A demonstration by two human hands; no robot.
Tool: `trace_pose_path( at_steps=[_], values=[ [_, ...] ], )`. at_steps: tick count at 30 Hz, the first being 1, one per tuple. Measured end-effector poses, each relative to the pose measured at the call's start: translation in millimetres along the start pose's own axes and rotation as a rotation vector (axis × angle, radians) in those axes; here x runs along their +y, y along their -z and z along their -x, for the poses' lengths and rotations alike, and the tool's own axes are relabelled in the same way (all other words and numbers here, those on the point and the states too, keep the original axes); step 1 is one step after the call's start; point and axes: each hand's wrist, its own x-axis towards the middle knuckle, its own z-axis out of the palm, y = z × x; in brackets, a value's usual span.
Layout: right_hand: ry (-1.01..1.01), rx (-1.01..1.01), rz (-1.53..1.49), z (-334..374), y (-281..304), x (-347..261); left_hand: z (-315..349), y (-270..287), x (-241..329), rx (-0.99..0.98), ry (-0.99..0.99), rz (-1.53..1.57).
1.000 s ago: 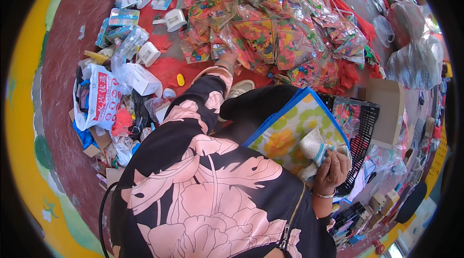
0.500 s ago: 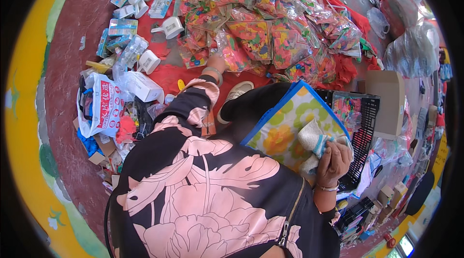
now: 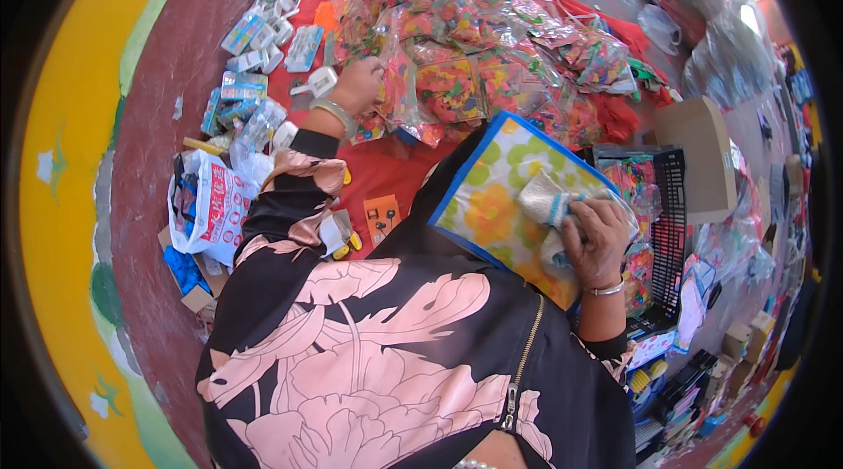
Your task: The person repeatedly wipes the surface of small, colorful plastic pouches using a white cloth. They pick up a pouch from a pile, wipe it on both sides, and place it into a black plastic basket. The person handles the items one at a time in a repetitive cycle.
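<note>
My left hand (image 3: pixel 358 87) reaches forward to the near left edge of a heap of clear plastic bags full of small colourful pieces. Its fingers are closed at the edge of one such bag (image 3: pixel 399 91). Close to that wrist lies a white scoop-shaped plastic thing (image 3: pixel 321 81). Over my lap is a flowered sheet (image 3: pixel 487 170) with blue edging. My right hand (image 3: pixel 599 241) rests above it, fingers closed on a bunched white cloth (image 3: pixel 543 199) with blue stripes.
A black plastic crate (image 3: pixel 669 232) with more bags stands right of my lap, beside an upright cardboard flap (image 3: pixel 698 157). At left are a white and red carrier bag (image 3: pixel 218 205) and several boxed white items (image 3: pixel 241 91). An orange card with earphones (image 3: pixel 381 216) lies on red cloth.
My left hand has moved forward and left along the heap, its fingers now at a bag's edge. The view has shifted. My right hand still holds the cloth over the flowered sheet.
</note>
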Motion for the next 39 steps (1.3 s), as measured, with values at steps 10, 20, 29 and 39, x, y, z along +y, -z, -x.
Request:
trace_pose_path(
  at_steps=[10, 20, 29, 39],
  values=[
    [-0.044, 0.154, 0.011, 30, 1, 3, 64, 58, 224, -0.138, -0.313, 0.725],
    [-0.191, -0.047, -0.261, 64, 30, -4, 123, -47, 240, -0.582, -0.209, 1.350],
    [-0.482, -0.121, -0.513, 103, 157, -3, 147, -109, 180, -0.514, 0.187, 1.088],
    [-0.072, 0.108, -0.103, -18, -30, -61, 149, -119, 165, -0.350, 0.040, 0.727]
  ],
)
